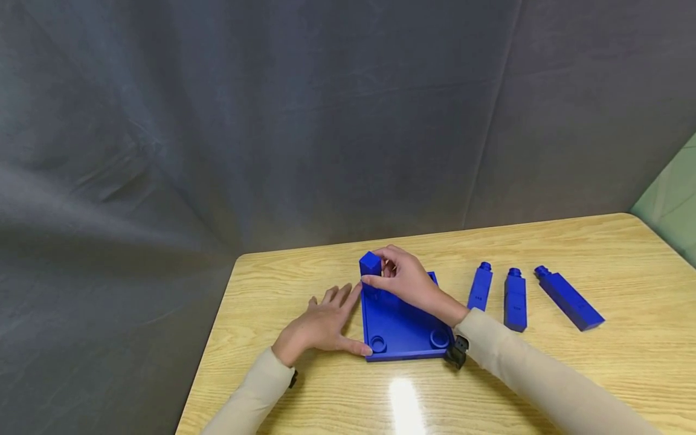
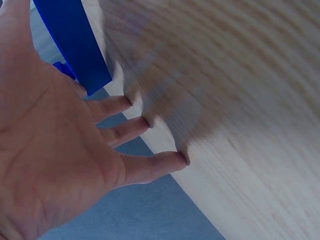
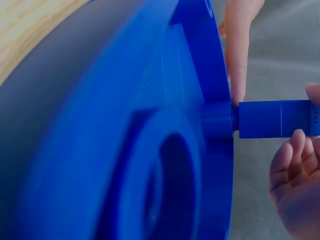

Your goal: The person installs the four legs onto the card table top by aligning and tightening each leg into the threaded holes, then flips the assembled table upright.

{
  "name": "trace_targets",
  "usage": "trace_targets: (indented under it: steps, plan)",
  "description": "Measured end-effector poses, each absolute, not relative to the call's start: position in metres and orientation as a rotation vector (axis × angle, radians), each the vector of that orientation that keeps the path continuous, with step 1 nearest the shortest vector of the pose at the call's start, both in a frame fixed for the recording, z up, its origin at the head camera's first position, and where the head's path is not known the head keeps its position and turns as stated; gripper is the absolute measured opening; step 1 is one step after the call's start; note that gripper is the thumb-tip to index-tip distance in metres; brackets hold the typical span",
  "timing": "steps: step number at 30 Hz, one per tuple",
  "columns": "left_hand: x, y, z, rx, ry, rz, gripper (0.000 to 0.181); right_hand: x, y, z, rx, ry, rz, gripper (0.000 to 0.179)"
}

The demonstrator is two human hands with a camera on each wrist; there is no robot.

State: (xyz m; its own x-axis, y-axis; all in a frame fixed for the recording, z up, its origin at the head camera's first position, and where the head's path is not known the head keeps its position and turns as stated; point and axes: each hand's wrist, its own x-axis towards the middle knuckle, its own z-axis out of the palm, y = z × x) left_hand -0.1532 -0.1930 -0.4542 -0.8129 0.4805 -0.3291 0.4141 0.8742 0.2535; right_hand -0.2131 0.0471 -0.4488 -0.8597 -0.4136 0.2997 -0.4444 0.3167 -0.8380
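Head view, and the right hand [image 1: 408,279] has a square blue post [image 1: 371,264] pinched between thumb and fingers, upright at the far-left corner of the blue tray [image 1: 405,320]! Right wrist view shows its narrow neck at the corner socket [image 3: 217,120]. Left hand [image 1: 321,326] spread wide, gripping nothing, fingertips on the wooden table [image 1: 326,393], thumb at the tray's near-left corner. Three more posts [image 1: 515,302] lie right.

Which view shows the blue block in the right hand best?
The right wrist view: it shows the blue block side-on, with its marking and narrow neck at the tray, though cropped. The head view shows its top, the right hand partly covering the rest. In the left wrist view, I cannot clearly identify it.
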Motion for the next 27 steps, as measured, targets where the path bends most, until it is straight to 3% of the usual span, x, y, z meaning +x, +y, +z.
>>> trace_targets:
  steps: [10, 27]
  plan:
    - [-0.1542, -0.1927, -0.4535, 0.664, 2.655, 0.236, 0.134, -0.2174, 0.0461, -0.4513, 0.804, -2.539, 1.719, 0.027]
    - [-0.1546, -0.1927, -0.4556, 0.645, 2.625, 0.245, 0.133, -0.2192, 0.0532, -0.4534, 0.810, -2.566, 1.733, 0.027]
